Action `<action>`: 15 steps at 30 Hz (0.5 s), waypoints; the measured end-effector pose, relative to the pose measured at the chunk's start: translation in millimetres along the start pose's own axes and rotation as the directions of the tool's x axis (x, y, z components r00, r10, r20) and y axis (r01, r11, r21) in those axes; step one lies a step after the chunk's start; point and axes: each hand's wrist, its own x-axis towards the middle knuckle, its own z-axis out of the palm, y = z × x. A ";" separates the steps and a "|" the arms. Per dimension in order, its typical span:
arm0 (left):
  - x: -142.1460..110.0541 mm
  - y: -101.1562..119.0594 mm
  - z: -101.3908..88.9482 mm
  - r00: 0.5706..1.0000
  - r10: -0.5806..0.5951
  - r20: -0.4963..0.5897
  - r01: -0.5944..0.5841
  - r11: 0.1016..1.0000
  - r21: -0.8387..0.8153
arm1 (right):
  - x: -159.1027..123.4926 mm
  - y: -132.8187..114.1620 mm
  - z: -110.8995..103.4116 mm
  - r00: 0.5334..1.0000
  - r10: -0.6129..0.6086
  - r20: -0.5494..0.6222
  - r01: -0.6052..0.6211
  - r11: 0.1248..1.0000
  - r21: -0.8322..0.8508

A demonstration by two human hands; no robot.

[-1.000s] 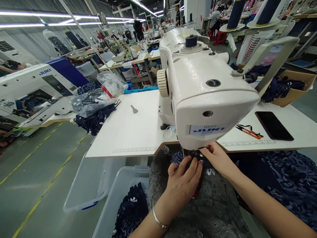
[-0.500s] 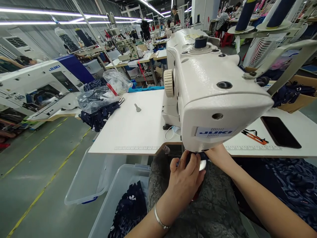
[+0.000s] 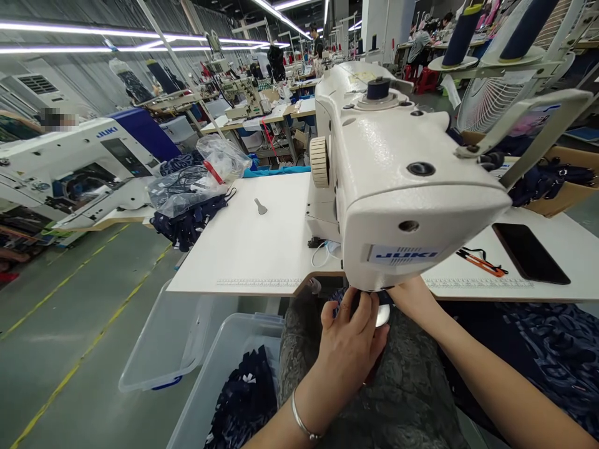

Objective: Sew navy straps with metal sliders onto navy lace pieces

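Note:
A white sewing machine (image 3: pixel 416 206) stands directly before me, its head covering the needle area. Just under the head, my left hand (image 3: pixel 349 343) has its fingers bent and closed on navy patterned fabric (image 3: pixel 337 295), a bit of which shows beside the index finger. Its fingertips are partly out of sight. A shiny rounded piece (image 3: pixel 382 315) sits by that hand, on its right. My right hand (image 3: pixel 412 296) reaches in from the right beneath the machine head, with its fingers hidden behind it.
On the white table (image 3: pixel 262 249) lie a small grey metal piece (image 3: pixel 261 206), orange-handled thread snips (image 3: pixel 484 262) and a black phone (image 3: pixel 531 252). Plastic bags and navy straps (image 3: pixel 191 218) hang over the left edge. Below, a clear bin (image 3: pixel 219 349) holds navy pieces.
The view has tilted slightly, and slightly more navy fabric shows beside my left hand. Both hands stay in nearly the same place under the machine head.

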 end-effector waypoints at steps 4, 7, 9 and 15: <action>0.3 0.4 -1.2 1.000 -0.002 -0.003 0.002 1.000 0.002 | -0.6 0.6 0.7 1.000 -0.003 -0.005 0.003 1.000 -0.018; -0.8 0.5 -0.8 1.000 -0.010 0.002 0.009 1.000 0.009 | -1.0 2.8 0.4 1.000 -0.017 0.011 0.018 0.999 -0.047; -0.9 0.3 0.3 1.000 -0.014 0.003 0.014 1.000 0.005 | -0.3 4.7 0.7 0.999 -0.033 0.025 0.034 0.997 -0.063; -0.8 -0.3 5.8 0.994 -0.031 -0.105 0.028 0.999 -0.030 | 2.3 -1.7 4.0 0.998 -0.062 0.029 0.062 0.998 0.012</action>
